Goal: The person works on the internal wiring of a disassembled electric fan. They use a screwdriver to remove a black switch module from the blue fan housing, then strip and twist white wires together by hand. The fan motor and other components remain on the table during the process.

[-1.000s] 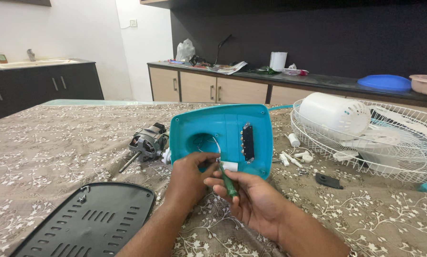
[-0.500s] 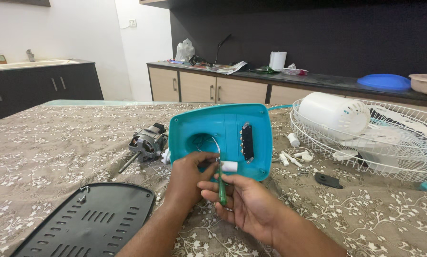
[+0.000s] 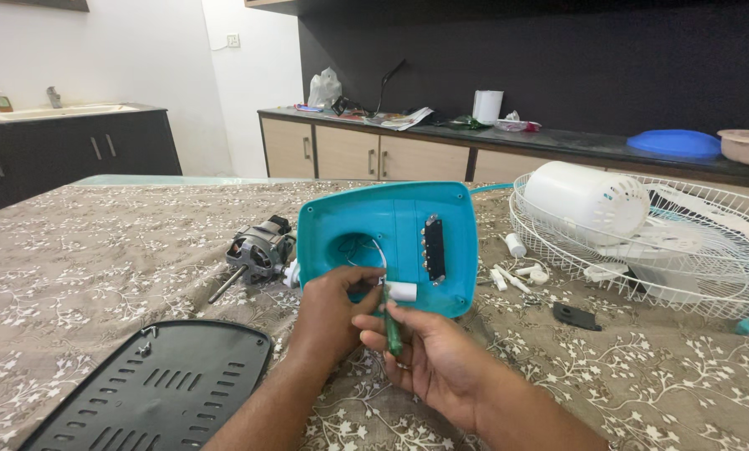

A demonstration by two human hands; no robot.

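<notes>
- The teal plastic fan base housing (image 3: 391, 246) stood tilted at centre frame on the floral tablecloth (image 3: 82, 267).
- The left hand (image 3: 333, 305) pinched a small white cylindrical part (image 3: 401, 291) at its lower edge.
- The right hand (image 3: 429, 355) gripped a green-handled screwdriver (image 3: 391, 327).
- The shell looked light, stiff and smooth; its rim seemed the safest hold.
- Since the earlier frame, the screwdriver had swung nearer upright.

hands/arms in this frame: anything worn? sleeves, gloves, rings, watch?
Both forearms are bare up to the bottom frame edge, with no sleeves showing. The left hand and the right hand wear no gloves. No watch or wristband shows on either wrist. A ring cannot be told at this size.
</notes>
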